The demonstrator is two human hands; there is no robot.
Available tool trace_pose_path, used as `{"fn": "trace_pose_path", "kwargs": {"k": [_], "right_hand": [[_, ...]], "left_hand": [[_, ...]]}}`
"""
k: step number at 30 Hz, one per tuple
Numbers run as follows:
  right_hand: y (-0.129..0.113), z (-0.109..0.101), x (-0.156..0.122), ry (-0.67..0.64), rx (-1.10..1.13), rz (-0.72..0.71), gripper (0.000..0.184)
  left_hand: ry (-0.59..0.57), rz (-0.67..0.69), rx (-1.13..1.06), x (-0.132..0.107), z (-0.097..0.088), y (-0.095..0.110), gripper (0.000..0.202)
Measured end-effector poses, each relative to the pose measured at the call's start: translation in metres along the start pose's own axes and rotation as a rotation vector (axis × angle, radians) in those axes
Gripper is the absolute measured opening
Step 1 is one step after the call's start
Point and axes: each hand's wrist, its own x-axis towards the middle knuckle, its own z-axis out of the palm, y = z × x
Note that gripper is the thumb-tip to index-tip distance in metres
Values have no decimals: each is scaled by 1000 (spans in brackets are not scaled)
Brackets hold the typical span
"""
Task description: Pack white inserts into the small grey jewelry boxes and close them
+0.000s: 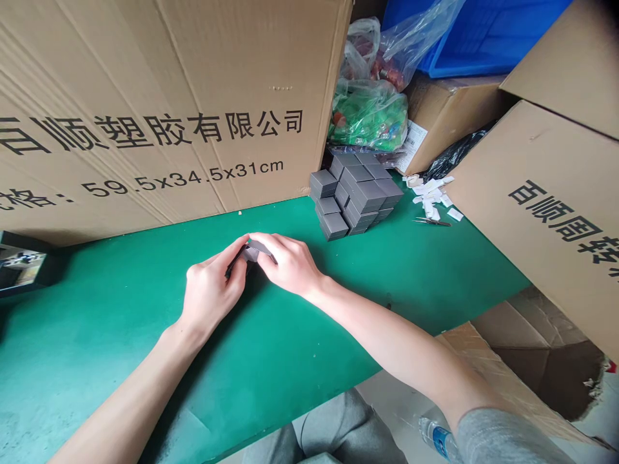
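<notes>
Over the green tabletop [285,335], my left hand [213,287] and my right hand [293,264] meet on one small dark grey box [251,252]. Fingers and thumbs of both hands are closed round its two ends, and they cover most of it. It looks partly unfolded or open, though I cannot tell for sure. Beyond my right hand stands a stack of similar small grey boxes [355,193], several of them piled up against one another.
A large cardboard carton [169,77] walls off the back, another carton [546,187] the right. White paper scraps [430,193] and tweezers [432,222] lie right of the stack. Behind are plastic bags [370,113] and a blue crate [493,38]. A black-framed object [26,264] sits left.
</notes>
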Motion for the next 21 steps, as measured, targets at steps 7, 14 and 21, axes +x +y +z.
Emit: {"fn": "trace_pose_path", "kwargs": {"k": [7, 14, 21], "right_hand": [[-3, -3, 0, -20, -35, 20, 30], [-4, -4, 1, -15, -33, 4, 27], [0, -1, 2, -61, 17, 32, 35]], "left_hand": [[-8, 38, 0, 0, 2, -3, 43], [6, 51, 2, 0, 3, -3, 41], [19, -1, 15, 2, 3, -4, 39]]}}
